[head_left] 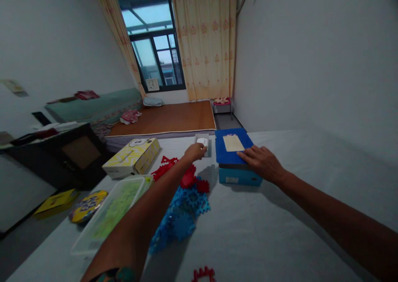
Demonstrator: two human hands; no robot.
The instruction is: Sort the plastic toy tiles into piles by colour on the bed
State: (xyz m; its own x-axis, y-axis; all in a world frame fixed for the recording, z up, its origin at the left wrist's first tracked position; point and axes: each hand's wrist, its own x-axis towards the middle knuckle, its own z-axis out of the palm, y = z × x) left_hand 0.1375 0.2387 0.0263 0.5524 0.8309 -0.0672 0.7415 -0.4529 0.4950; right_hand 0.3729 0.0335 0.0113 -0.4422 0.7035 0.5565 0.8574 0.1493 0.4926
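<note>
My left hand (195, 151) reaches far across the table and closes its fingers on a small white object (202, 141) that lies in a little clear tray (207, 146). My right hand (260, 161) lies flat, fingers spread, on the lid of a blue box (231, 157) that bears a pale label (233, 143). Under my left forearm lies a pile of red interlocking pieces (189, 177) and blue interlocking pieces (183, 209).
A clear plastic tub (108, 215) with green pieces stands at the left, a yellow and white box (133, 157) behind it. One red piece (203, 274) lies near the front edge. A yellow box (56, 201) and a round tin (88, 205) sit off the table's left side.
</note>
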